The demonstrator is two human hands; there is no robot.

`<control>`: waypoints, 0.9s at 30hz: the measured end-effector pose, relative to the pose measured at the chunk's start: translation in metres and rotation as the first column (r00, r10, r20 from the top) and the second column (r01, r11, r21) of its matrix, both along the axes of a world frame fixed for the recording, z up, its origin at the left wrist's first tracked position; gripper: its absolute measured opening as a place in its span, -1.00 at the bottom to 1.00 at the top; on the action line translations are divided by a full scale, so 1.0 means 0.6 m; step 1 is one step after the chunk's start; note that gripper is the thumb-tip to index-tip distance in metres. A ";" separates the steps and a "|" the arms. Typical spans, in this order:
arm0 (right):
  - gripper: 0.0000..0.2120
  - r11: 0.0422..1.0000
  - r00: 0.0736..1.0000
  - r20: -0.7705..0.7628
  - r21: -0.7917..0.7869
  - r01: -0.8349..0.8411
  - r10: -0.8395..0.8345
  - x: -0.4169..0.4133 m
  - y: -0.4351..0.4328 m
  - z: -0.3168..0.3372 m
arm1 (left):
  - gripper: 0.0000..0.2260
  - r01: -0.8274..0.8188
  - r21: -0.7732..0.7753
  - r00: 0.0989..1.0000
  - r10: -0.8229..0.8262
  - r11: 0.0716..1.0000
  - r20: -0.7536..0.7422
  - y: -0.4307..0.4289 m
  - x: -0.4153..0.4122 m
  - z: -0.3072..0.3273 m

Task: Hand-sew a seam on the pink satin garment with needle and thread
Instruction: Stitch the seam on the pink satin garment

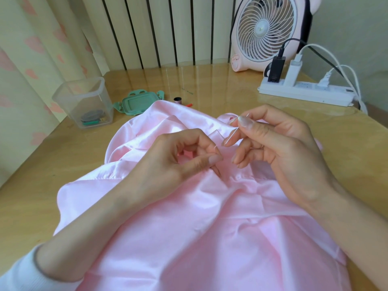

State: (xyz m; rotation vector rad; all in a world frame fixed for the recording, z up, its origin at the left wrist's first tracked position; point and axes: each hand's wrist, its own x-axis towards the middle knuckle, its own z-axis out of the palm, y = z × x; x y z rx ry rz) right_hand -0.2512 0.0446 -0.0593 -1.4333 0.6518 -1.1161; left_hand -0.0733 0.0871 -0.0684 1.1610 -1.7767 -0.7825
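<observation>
Two hands meet over the pink satin garment, which lies crumpled across the near part of the counter and runs off the bottom edge of the view; a white sleeve covers the left forearm at the lower corner. The left hand rests on the satin with its fingers curled, thumb and forefinger pinching a small fold of the cloth. Just beside it, the right hand is raised a little above the fabric and pinches the needle between thumb and forefinger. The needle slants, its lower end pointing down toward the cloth close to the left fingertips. The thread is too fine to make out. Beyond the garment's far edge sit a small dark spool and a red bit, partly hidden by the satin. To their left lies a green lid, and left of that stands a clear plastic tub with a few small items in its bottom. Far right, a white power strip carries several plugs. Behind it a pale pink fan stands against the slatted wall, and a curtain with pink hearts hangs at far left.
</observation>
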 end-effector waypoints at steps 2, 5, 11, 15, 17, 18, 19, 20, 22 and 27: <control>-0.87 1.000 1.000 -0.001 -0.004 -0.003 0.003 0.000 0.000 0.000 | -0.89 -0.009 0.020 0.999 0.009 1.000 -0.039 0.000 -0.003 0.001; -0.88 1.000 1.000 0.002 -0.009 -0.004 0.004 0.000 0.001 0.000 | -0.90 -0.007 0.051 0.994 0.013 0.999 -0.109 0.002 -0.007 0.004; -0.88 1.000 1.000 0.016 -0.018 0.012 -0.011 0.000 0.000 0.000 | -0.86 -0.004 0.074 0.994 0.012 0.997 -0.111 0.004 -0.006 0.005; -0.91 1.000 1.000 0.017 -0.021 0.017 -0.017 0.000 -0.002 -0.001 | -0.81 0.075 0.110 0.982 -0.054 0.991 -0.183 0.008 -0.003 0.008; -0.89 1.000 1.000 0.016 -0.015 0.024 -0.024 -0.001 -0.002 0.001 | -0.85 0.126 0.162 0.978 -0.096 0.979 -0.185 0.010 0.003 0.014; -0.88 1.000 1.000 0.016 -0.014 0.025 -0.025 -0.001 -0.002 0.001 | -0.84 0.134 0.186 0.982 -0.106 0.973 -0.154 0.011 0.006 0.016; -0.88 1.000 1.000 0.017 -0.015 0.024 -0.024 -0.001 -0.002 0.002 | -0.83 0.130 0.197 0.988 -0.110 0.972 -0.112 0.011 0.009 0.017; -0.88 1.000 1.000 0.018 -0.017 0.024 -0.024 -0.001 -0.002 0.002 | -0.84 0.119 0.194 0.992 -0.107 0.974 -0.070 0.012 0.011 0.018; -0.89 1.000 0.999 0.021 -0.018 0.025 -0.025 -0.001 -0.002 0.001 | -0.88 0.101 0.175 0.995 -0.101 0.979 -0.008 0.013 0.011 0.017; -0.90 0.999 0.999 0.022 -0.026 0.026 -0.025 -0.001 -0.001 0.001 | -0.96 0.094 0.158 0.995 -0.099 0.983 0.021 0.012 0.010 0.012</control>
